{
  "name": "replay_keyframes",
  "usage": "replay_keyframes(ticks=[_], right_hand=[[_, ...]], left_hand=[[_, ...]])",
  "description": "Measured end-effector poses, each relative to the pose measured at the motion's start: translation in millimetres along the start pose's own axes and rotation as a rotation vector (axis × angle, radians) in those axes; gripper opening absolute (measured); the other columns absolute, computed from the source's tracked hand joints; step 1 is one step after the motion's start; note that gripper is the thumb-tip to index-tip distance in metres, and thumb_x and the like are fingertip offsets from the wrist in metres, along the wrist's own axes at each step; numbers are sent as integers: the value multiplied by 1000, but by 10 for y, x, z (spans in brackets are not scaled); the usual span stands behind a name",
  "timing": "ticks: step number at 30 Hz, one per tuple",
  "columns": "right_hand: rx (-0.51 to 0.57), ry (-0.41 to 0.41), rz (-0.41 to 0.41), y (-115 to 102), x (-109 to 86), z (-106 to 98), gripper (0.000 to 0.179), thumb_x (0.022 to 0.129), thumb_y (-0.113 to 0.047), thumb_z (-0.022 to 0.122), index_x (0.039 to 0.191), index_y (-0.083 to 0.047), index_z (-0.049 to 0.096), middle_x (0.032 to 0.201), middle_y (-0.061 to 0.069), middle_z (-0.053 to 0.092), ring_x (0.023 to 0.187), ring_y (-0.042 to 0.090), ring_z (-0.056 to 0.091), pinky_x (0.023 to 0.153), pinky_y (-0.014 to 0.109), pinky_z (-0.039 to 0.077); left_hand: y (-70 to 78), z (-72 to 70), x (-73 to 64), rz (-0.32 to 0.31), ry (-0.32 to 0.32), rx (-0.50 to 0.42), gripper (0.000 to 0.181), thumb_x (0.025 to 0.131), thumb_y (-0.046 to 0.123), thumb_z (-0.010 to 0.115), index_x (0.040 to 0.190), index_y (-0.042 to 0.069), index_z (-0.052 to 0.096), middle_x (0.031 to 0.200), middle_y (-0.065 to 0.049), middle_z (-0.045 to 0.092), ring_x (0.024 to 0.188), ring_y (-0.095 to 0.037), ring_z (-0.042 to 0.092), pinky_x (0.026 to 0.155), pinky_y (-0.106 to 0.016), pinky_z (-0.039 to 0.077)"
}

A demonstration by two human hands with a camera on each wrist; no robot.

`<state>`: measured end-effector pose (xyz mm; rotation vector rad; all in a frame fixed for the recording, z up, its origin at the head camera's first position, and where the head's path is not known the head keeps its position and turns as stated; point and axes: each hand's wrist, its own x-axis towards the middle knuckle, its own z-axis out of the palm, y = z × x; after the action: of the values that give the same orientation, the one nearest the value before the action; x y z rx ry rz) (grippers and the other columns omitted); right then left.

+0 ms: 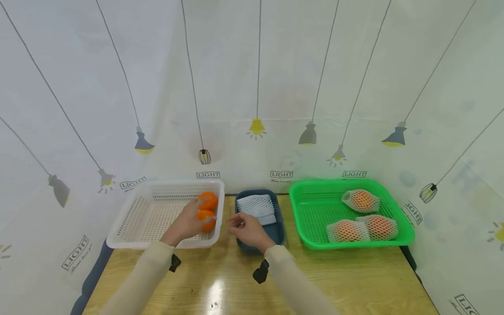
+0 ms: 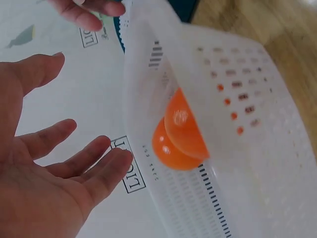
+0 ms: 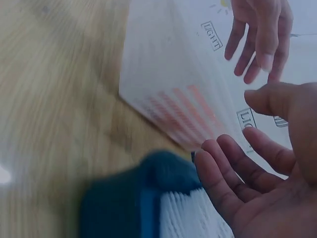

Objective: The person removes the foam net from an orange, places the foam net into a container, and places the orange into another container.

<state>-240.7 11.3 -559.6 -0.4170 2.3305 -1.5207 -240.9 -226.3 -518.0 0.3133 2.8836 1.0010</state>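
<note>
In the head view my left hand (image 1: 190, 222) hovers over the right end of a white basket (image 1: 157, 243), fingers spread and holding nothing. Two oranges (image 1: 208, 200) sit below it, apart from the hand in the left wrist view, where the oranges (image 2: 173, 148) lie against the basket wall. My right hand (image 1: 249, 231) hangs above the near left side of a small dark blue basket (image 1: 281, 218), its fingers loosely bent with nothing in them. White foam net sleeves (image 1: 257, 208) lie in that blue basket. The right wrist view shows the same hand (image 3: 267, 173) empty.
A green basket (image 1: 315, 245) stands on the right, holding three oranges in foam nets (image 1: 360, 200). All the baskets rest on a wooden table (image 1: 236, 284). Behind them rises a white wall covering (image 1: 236, 87) printed with lamps.
</note>
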Motion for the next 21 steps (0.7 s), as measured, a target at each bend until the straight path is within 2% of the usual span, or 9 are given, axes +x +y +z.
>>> replay_keyframes(ticks=[3, 7, 9, 14, 18, 19, 21], right_hand=[[-137, 18, -42, 13, -42, -129, 37, 96, -32, 71, 128, -13, 65, 124, 12, 69, 103, 21, 66, 84, 35, 57], [-208, 39, -65, 44, -100, -294, 37, 96, -31, 71, 128, -13, 64, 129, 13, 67, 105, 24, 67, 84, 39, 58], [-239, 61, -81, 60, -135, -376, 36, 96, -30, 72, 128, -15, 65, 130, 12, 66, 106, 25, 66, 85, 39, 57], [-296, 101, -133, 81, -231, -578, 36, 94, -22, 73, 127, -11, 65, 130, 15, 65, 109, 32, 65, 88, 42, 56], [-330, 120, -129, 88, -307, -757, 39, 93, -19, 74, 129, -9, 63, 134, 15, 63, 113, 35, 63, 89, 44, 56], [-342, 125, -129, 86, -325, -804, 40, 93, -18, 74, 130, -9, 63, 134, 15, 63, 114, 35, 63, 90, 45, 56], [-357, 130, -121, 67, -371, -900, 41, 94, -17, 74, 132, -8, 62, 136, 14, 61, 115, 34, 62, 91, 46, 56]], left_hand=[[49, 81, -66, 21, 3, 14, 68, 95, 30, 73, 151, 2, 46, 148, -26, 49, 131, -44, 53, 107, -62, 47], [113, 192, -165, 28, -2, 36, 70, 92, 28, 77, 149, 0, 49, 147, -25, 53, 132, -44, 53, 108, -60, 47], [128, 248, -203, 9, 0, 44, 70, 90, 27, 80, 148, 1, 50, 147, -23, 53, 134, -41, 52, 110, -58, 46], [130, 374, -278, -57, 5, 34, 72, 86, 23, 83, 147, 0, 51, 144, -22, 55, 127, -37, 57, 107, -55, 49], [155, 438, -322, -97, 12, 54, 71, 85, 22, 83, 145, -1, 53, 141, -22, 59, 124, -36, 60, 105, -55, 51], [165, 447, -332, -103, 21, 70, 68, 86, 22, 83, 143, -1, 54, 139, -21, 61, 121, -34, 61, 103, -54, 52], [182, 460, -342, -102, 36, 91, 55, 86, 20, 82, 133, -1, 62, 122, -17, 67, 103, -29, 65, 90, -48, 57]])
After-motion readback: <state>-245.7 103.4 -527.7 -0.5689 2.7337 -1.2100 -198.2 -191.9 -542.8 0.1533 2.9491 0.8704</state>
